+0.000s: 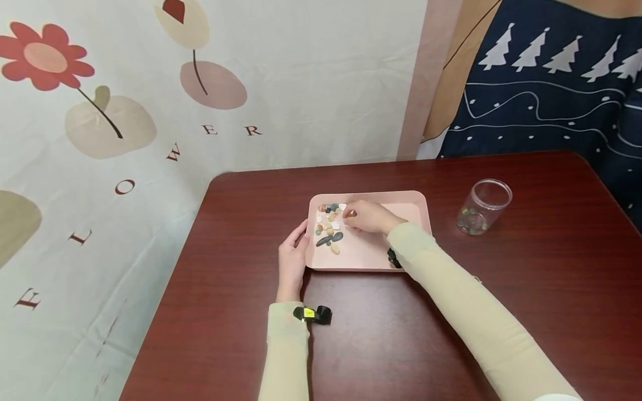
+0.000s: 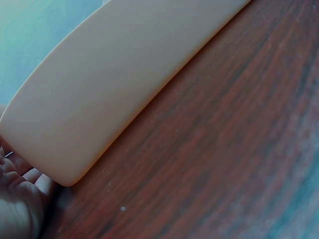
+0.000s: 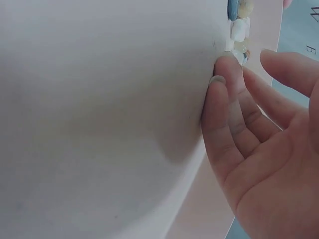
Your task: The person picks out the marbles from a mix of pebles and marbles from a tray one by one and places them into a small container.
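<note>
On the pink tray [image 1: 406,209], small mixed-colour pebbles [image 1: 328,231] lie clustered left.

A pink rectangular plastic tray [image 1: 401,209] sits mid-table on the dark red wooden table [image 1: 526,289] before me. Small mixed pebbles [image 1: 328,231] lie in its left part. A clear plastic jar [image 1: 484,206] stands to its right, apart.

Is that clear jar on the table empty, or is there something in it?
Not empty. The jar stands upright without a lid, and a few small stones show through its clear wall at the bottom.
</note>
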